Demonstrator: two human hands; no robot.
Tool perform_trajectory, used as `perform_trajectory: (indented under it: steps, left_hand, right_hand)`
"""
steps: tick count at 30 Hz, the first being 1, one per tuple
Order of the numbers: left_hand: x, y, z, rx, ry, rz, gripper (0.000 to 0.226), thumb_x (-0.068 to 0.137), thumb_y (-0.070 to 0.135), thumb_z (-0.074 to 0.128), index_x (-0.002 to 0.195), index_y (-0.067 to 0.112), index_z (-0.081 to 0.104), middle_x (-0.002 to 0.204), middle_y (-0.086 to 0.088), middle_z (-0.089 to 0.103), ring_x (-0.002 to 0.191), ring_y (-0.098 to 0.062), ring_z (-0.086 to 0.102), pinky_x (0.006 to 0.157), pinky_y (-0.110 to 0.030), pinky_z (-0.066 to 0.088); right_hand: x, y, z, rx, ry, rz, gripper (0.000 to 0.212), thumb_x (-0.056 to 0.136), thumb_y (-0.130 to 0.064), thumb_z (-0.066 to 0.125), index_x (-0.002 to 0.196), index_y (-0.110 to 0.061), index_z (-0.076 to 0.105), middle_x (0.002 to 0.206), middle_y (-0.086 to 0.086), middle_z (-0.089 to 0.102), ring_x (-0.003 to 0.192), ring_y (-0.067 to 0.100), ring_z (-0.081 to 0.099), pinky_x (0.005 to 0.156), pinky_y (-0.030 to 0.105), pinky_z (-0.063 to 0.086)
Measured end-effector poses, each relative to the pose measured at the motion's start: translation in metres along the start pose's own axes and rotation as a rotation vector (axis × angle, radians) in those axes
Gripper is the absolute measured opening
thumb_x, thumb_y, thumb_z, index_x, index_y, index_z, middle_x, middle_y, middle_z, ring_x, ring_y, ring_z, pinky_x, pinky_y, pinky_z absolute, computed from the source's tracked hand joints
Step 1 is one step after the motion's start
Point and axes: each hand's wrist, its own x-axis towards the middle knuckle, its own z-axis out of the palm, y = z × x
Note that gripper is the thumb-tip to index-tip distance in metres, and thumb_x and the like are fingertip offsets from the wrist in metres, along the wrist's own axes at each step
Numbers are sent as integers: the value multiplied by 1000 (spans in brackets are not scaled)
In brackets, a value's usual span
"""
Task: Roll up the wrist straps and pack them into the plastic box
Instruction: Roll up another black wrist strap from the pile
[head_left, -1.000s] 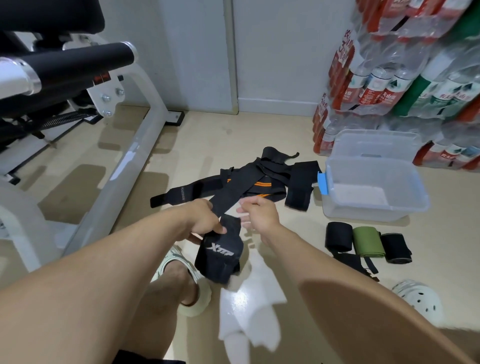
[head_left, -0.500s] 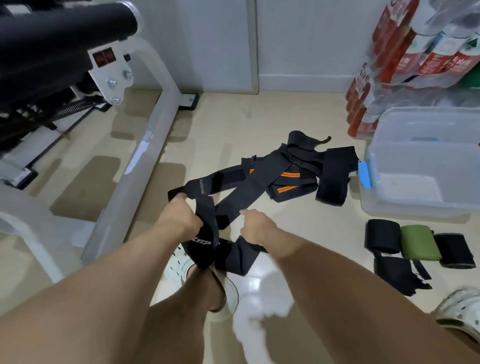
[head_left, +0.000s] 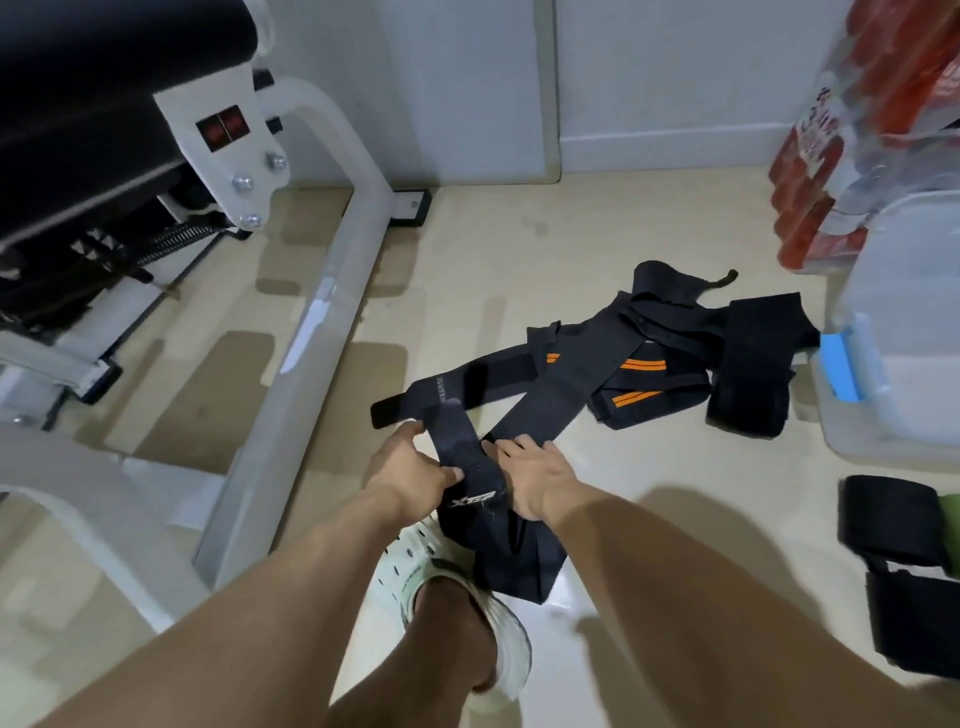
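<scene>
Wrist straps (head_left: 649, 358) lie tangled on the floor (head_left: 519, 249) beside one plastic box (head_left: 904, 332); the count is unclear, and one shows orange stripes. Both hands grasp one black strap (head_left: 470, 486) printed "XTEP": left hand (head_left: 410, 470) pinching it, right hand (head_left: 535, 475) curled on it. Two rolled straps, one black (head_left: 883, 525), one green (head_left: 950, 512), sit at right.

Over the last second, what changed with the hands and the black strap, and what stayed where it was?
The left hand and right hand closed in on the black wrist strap. A second ago the right hand only hovered open near it; now both grip it, one on each side, bunching it above the shoe. The pile of loose straps and the plastic box kept their places on the floor.
</scene>
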Motion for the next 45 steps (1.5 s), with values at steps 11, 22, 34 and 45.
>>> perform_trajectory:
  steps: [11, 22, 34, 45]
  left_hand:
    - [-18, 42, 3, 165, -139, 90, 82, 83, 20, 83, 152, 21, 38, 115, -5, 74, 103, -22, 66, 85, -29, 50]
    - [-105, 98, -38, 17, -33, 203, 99, 90, 11, 76, 163, 14, 9, 119, -12, 56, 89, -29, 63, 75, -40, 60]
    - [-212, 141, -59, -636, 147, 367, 75, 81, 24, 86, 145, 27, 46, 123, -2, 65, 108, -25, 67, 100, -44, 55]
    - [-229, 153, -27, -640, 29, 518, 56, 91, 28, 78, 138, 28, 49, 81, 2, 71, 68, -9, 67, 61, -24, 48]
  right_hand:
    - [-87, 49, 31, 53, -139, 168, 83, 80, -35, 82, 147, -28, 32, 135, 6, 52, 131, 29, 41, 101, 46, 37]
    - [-202, 104, -133, 568, 215, 173, 22, 85, -9, 71, 74, -17, 53, 74, -6, 59, 78, 23, 59, 61, 20, 41]
    - [-385, 76, -320, 1313, 438, -129, 27, 97, -7, 64, 123, -17, 62, 104, -3, 75, 96, 16, 72, 79, 29, 57]
    - [-385, 48, -279, 1693, 493, 139, 49, 91, -14, 75, 135, -17, 53, 80, 3, 79, 80, 20, 74, 84, 38, 60]
